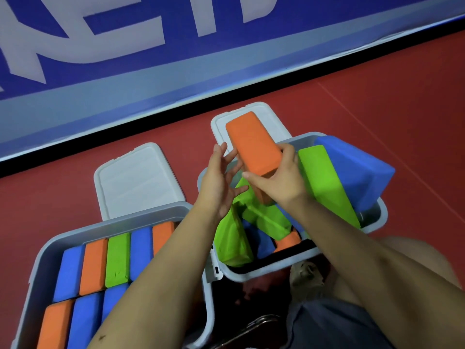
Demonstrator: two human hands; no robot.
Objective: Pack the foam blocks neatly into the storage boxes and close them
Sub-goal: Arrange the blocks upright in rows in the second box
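at your far left sits the left storage box, grey, with foam blocks packed upright side by side in two rows: the back row reads blue, orange, green, blue, orange, and the front row shows an orange block and two blue ones before your left forearm covers the rest. behind that box its lid lies flat on the red floor, just touching the box's back rim. moving right, your left hand is raised over the gap between the boxes, palm turned toward the orange block, fingers straight and spread, gripping nothing; its fingertips sit just beside the held block, and you cannot tell whether they touch it. your right hand grips the held orange block at its near end, thumb on the left side and fingers curled round the right, holding it tilted above the right storage box. inside that box the blocks lie jumbled: two green ones leaning against each other at the near left, blue and orange pieces partly hidden under them, a tall green block slanting up past the rim, and a big blue block leaning over the right edge. the second lid lies behind this box. a blue wall banner with large pale lettering runs along the back.
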